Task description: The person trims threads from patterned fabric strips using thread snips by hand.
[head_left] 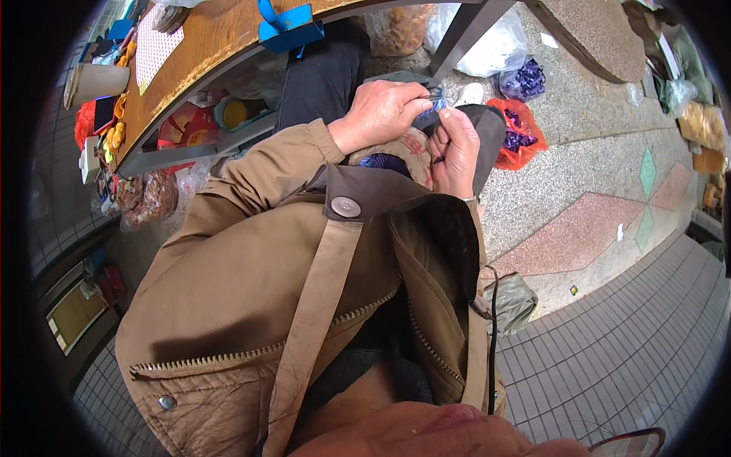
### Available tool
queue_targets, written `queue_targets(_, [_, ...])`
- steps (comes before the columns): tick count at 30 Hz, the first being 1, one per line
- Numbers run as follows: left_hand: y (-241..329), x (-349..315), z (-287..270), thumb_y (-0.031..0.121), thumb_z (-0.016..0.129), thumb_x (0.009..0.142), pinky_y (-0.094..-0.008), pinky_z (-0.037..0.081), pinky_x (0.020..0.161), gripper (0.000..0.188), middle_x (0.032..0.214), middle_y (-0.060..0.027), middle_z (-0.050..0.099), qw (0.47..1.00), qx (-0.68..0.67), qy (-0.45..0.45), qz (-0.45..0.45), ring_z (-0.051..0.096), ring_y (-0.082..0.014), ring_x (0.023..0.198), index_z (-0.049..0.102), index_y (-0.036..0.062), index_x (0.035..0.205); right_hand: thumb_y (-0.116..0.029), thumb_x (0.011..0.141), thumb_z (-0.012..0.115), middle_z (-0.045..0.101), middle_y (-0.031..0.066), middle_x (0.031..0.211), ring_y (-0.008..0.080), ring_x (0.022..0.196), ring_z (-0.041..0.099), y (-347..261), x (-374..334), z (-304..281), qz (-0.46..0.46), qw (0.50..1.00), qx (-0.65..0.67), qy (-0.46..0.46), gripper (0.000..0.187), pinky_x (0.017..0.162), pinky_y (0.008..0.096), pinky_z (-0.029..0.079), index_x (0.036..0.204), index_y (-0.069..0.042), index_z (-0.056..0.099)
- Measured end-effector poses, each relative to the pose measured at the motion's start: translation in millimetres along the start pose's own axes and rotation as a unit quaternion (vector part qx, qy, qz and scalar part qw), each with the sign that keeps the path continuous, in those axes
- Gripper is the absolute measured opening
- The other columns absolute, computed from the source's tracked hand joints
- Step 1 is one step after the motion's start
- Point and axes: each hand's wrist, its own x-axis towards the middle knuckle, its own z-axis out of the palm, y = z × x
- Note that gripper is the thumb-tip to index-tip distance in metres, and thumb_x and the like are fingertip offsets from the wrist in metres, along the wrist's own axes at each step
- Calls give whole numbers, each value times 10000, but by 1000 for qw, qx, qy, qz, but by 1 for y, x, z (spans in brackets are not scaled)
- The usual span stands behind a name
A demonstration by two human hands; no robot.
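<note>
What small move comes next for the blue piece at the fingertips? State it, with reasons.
Probably firm up the pinch of the right hand on the small blue piece before the left hand lets go. The fingertips of both hands come together at it and hide part of it, and no support shows beneath it, so it could slip.

— Seen any wood?
— Yes, on the table (217,29): smooth on top, rough and worn along the edge.
— And cloth?
— Matt and brown on the jacket (251,286), with a toothed metal zipper (221,357).
— Any plastic?
— Thin and crinkled in at least 2: white bag (491,47), red bag (512,161).
— And on the small blue piece (438,104)?
— Looks glossy; too small to tell the material.
</note>
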Motion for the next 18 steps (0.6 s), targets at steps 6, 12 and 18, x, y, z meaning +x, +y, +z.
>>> queue_targets(6, [-2,2,0,224,625,867,-348,501,601,182,768,-121,661,999,-40,-14,-30,647,-278,688,677,54,905,-121,905,596,406,-43,554,37,405,302,-1,1,1,-1,1000,2,2,122,381,201,232,964,-17,575])
queue_targets(12, [-7,0,1,163,675,849,-260,455,622,156,715,-27,594,967,-214,-68,-122,486,-34,730,633,18,891,-100,905,601,433,-53,571,14,424,318,2,3,0,4,1000,24,-11,142,382,186,210,1014,-11,587])
queue_targets(18, [8,17,-29,134,662,847,-264,457,650,145,718,-61,603,974,-199,-56,-95,512,-52,719,617,-1,875,-102,937,521,407,-16,574,55,418,310,-2,3,-3,-16,997,70,-35,177,395,206,249,1098,-35,552])
